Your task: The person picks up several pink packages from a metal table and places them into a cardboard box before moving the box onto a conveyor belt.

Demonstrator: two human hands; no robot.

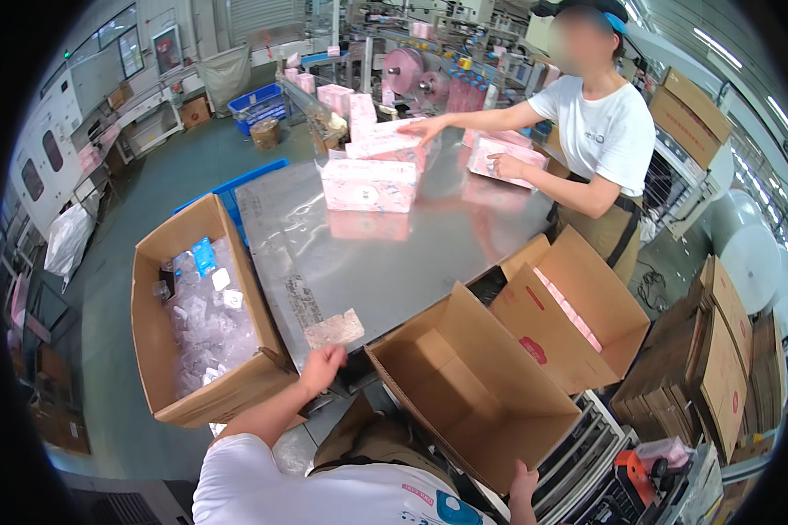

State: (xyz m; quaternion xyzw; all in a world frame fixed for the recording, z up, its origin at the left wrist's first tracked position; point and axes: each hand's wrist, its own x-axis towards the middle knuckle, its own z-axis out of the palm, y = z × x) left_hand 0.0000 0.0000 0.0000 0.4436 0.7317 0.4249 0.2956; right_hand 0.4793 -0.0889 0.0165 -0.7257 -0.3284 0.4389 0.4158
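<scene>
My left hand (322, 368) is closed at the near corner of the metal table, right beside a pale, mottled flat piece (334, 329). What its fingers hold, if anything, is hidden. At the lower right, my right hand (523, 483) grips the near rim of an open cardboard box (464, 376), which tilts toward me with its bare inside showing. Pink tissue packs (369, 185) stand on the far part of the table (324, 262).
Across the table, a co-worker (600, 131) has both hands on pink packs. A second box (543, 324) holds a row of pink packs. On the left, a carton (149, 324) contains clear plastic scraps. Flattened cartons (700, 367) lean at right; rollers (578, 464) run below the box.
</scene>
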